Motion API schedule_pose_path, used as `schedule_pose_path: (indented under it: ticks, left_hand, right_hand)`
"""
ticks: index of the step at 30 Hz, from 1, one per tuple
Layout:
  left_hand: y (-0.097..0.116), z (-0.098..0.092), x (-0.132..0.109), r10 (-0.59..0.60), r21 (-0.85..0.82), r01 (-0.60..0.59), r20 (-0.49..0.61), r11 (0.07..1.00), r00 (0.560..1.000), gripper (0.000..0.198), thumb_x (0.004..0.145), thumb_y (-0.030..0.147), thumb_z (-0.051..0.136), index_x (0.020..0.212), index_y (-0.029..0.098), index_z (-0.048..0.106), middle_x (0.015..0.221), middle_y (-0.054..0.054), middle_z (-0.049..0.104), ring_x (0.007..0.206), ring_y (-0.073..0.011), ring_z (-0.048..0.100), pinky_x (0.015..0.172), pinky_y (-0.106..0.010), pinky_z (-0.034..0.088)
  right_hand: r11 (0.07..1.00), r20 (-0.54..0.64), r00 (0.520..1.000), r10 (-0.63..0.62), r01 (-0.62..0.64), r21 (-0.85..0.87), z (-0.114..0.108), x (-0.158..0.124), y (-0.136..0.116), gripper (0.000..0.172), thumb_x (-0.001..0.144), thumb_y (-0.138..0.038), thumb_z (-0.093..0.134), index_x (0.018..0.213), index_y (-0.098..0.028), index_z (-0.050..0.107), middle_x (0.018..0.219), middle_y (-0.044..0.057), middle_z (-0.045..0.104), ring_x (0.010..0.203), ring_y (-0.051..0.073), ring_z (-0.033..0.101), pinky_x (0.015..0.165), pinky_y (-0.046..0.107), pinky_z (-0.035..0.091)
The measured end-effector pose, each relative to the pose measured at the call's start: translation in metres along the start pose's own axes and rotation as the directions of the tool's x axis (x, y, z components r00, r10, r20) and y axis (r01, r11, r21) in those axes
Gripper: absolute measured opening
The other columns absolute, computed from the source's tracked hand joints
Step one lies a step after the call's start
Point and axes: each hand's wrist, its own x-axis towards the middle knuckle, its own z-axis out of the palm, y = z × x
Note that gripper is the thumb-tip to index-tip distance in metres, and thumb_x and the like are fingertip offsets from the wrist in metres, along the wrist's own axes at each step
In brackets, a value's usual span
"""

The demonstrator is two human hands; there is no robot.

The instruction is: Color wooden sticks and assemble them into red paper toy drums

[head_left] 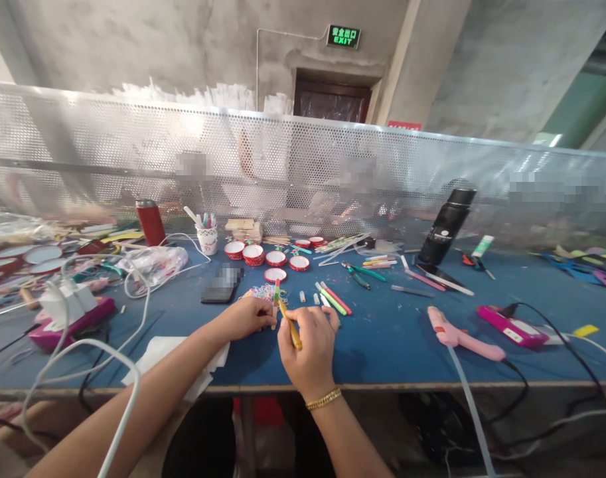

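Note:
My left hand (245, 317) rests on the blue table (382, 338) with its fingers closed around a small stick-like piece (276, 297) that stands up from it. My right hand (310, 348) is closed on a yellow pen-like tool (290, 325), whose tip points up toward the left hand's piece. A gold bracelet (323, 399) sits on the right wrist. Just beyond both hands lie coloured sticks (332, 297) in green, pink and red, and a small pile of coloured bits (260, 292).
Red-rimmed round lids (253, 254), a dark phone (222, 284), a paper cup of pens (208, 238) and a red bottle (151, 222) stand behind. A pink glue gun (462, 335), pink box (512, 326) and black flask (445, 229) are right. Cables and a plug block (66, 302) crowd the left. A perforated metal screen (332, 172) backs the table.

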Motion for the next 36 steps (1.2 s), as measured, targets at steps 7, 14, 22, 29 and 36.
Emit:
schedule_pose_path:
  ticks: [7,14,22,29,36]
  left_hand:
    - [0.0041,-0.0006,-0.0018,-0.002,0.005,0.002,-0.008,1.000,1.000,0.033,0.080,0.048,0.059,0.070,0.017,0.065,0.057,0.003,0.055,0.054,-0.0117,0.050,0.052,-0.021,0.038]
    - [0.0054,-0.0024,-0.0040,0.005,0.035,-0.004,-0.018,0.999,1.000,0.036,0.082,0.050,0.059,0.068,0.018,0.064,0.057,0.003,0.057,0.056,-0.0123,0.051,0.054,-0.022,0.037]
    - [0.0074,-0.0024,-0.0046,0.011,0.048,-0.010,-0.012,0.999,1.000,0.032,0.083,0.047,0.058,0.071,0.018,0.065,0.057,0.003,0.056,0.055,-0.0121,0.050,0.054,-0.022,0.036]
    - [0.0057,-0.0015,-0.0048,0.001,0.052,0.000,-0.014,0.999,1.000,0.026,0.082,0.041,0.059,0.073,0.018,0.066,0.057,0.003,0.057,0.055,-0.0124,0.053,0.055,-0.022,0.038]
    - [0.0056,-0.0013,-0.0056,0.015,0.053,-0.014,-0.018,0.999,1.000,0.027,0.083,0.042,0.058,0.072,0.018,0.066,0.059,0.003,0.058,0.055,-0.0118,0.051,0.055,-0.022,0.037]
  right_hand:
    - [1.000,0.000,1.000,0.008,-0.008,-0.004,0.0011,0.0014,-0.0005,0.005,0.090,-0.021,0.053,0.087,-0.022,0.057,0.074,-0.001,0.062,0.078,0.019,0.057,0.096,0.042,0.031]
    - [1.000,0.014,1.000,-0.006,0.006,-0.004,0.0001,0.0018,-0.0033,0.006,0.090,-0.021,0.053,0.085,-0.022,0.056,0.073,-0.001,0.060,0.078,0.018,0.056,0.097,0.043,0.031]
    - [1.000,0.001,1.000,0.002,-0.002,0.015,-0.0014,-0.0005,-0.0029,0.006,0.091,-0.021,0.052,0.086,-0.022,0.056,0.074,0.000,0.061,0.079,0.019,0.057,0.099,0.044,0.031]
    - [1.000,0.011,1.000,0.007,-0.007,0.023,-0.0010,-0.0007,-0.0020,0.005,0.090,-0.021,0.053,0.086,-0.022,0.056,0.075,-0.001,0.061,0.079,0.018,0.057,0.099,0.044,0.031]
    - [1.000,0.016,1.000,0.009,-0.009,0.024,-0.0022,-0.0026,-0.0020,0.005,0.091,-0.021,0.053,0.088,-0.022,0.057,0.074,-0.001,0.063,0.079,0.019,0.057,0.098,0.043,0.030]
